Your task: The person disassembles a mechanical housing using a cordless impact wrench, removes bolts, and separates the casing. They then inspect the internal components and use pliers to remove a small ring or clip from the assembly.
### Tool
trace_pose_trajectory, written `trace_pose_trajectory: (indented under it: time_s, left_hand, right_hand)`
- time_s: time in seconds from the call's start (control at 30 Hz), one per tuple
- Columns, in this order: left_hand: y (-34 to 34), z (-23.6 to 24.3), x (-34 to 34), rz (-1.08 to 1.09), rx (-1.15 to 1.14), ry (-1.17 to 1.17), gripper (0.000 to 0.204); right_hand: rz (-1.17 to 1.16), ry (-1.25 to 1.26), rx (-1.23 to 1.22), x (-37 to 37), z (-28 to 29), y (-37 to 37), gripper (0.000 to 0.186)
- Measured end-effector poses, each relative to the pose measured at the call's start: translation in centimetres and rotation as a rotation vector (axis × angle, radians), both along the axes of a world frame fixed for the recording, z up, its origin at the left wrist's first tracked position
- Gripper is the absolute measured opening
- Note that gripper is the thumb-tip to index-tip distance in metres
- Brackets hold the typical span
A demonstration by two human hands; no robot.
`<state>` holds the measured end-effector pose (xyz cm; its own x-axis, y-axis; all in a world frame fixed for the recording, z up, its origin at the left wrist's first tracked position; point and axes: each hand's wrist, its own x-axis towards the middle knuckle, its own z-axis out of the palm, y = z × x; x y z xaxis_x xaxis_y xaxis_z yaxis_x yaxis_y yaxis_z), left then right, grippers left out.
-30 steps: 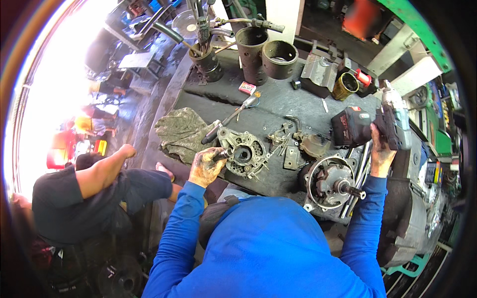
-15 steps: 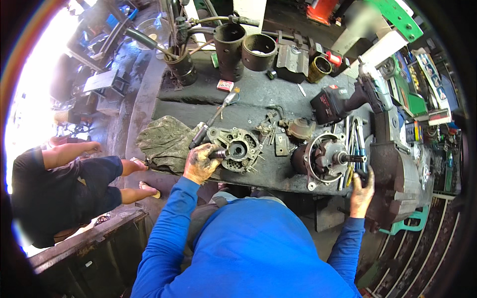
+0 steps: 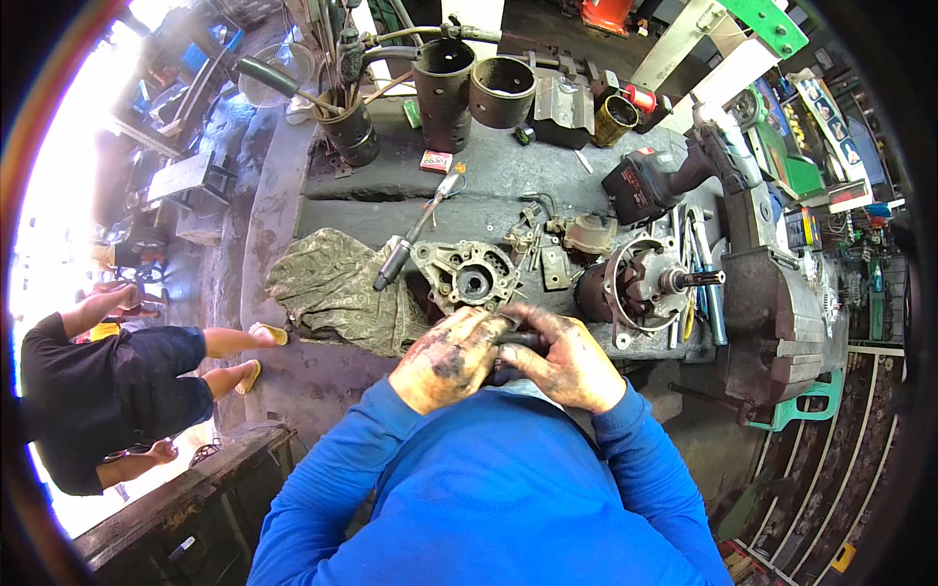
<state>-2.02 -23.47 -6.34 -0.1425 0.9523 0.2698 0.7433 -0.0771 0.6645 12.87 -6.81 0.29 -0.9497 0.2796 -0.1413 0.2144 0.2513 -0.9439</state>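
Observation:
My left hand point(image 3: 449, 356) and my right hand point(image 3: 567, 359) meet at the front edge of the bench, both smeared with grease. Between them they grip a dark cylindrical part point(image 3: 525, 340), mostly covered by my fingers. Just beyond lies an alternator end housing point(image 3: 457, 269) in bare metal, with a round bore. Right of my hands rests an alternator rotor point(image 3: 653, 276) with its shaft pointing right, set in a ring-shaped housing point(image 3: 622, 340). A ratchet wrench point(image 3: 415, 237) leans across a dark grey-green cloth point(image 3: 327, 283) to the left.
Behind stand metal cylinders point(image 3: 500, 93) and a can of tools point(image 3: 350, 137). A cordless impact wrench point(image 3: 674, 176) lies at the right, near pliers and wrenches point(image 3: 708, 283). A large dark vise point(image 3: 772, 313) borders the bench. Another person point(image 3: 107, 391) is at the left.
My left hand has moved right and nearer my body with the dark cylindrical part. My right hand has left the tools beside the rotor and come left to join it.

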Motion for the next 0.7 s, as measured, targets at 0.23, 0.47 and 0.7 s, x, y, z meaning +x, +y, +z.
trace_pose_trajectory:
  time_s: [0.23, 0.47, 0.7]
  left_hand:
    - [-0.7, -2.0, -5.4, 0.328, 0.042, 0.243, 0.031]
    - [0.0, -4.8, -8.3, 0.195, 0.044, 0.316, 0.023]
    - [0.4, -4.4, -9.1, 0.105, -0.066, 0.323, 0.021]
  right_hand:
    - [-0.452, -0.193, -0.049, 5.2, -4.2, -0.1, 0.018]
    - [-0.867, -0.224, -0.56, 11.9, -11.9, -0.4, 0.013]
    - [-0.891, -0.192, -0.437, 12.9, -17.0, 0.2, 0.016]
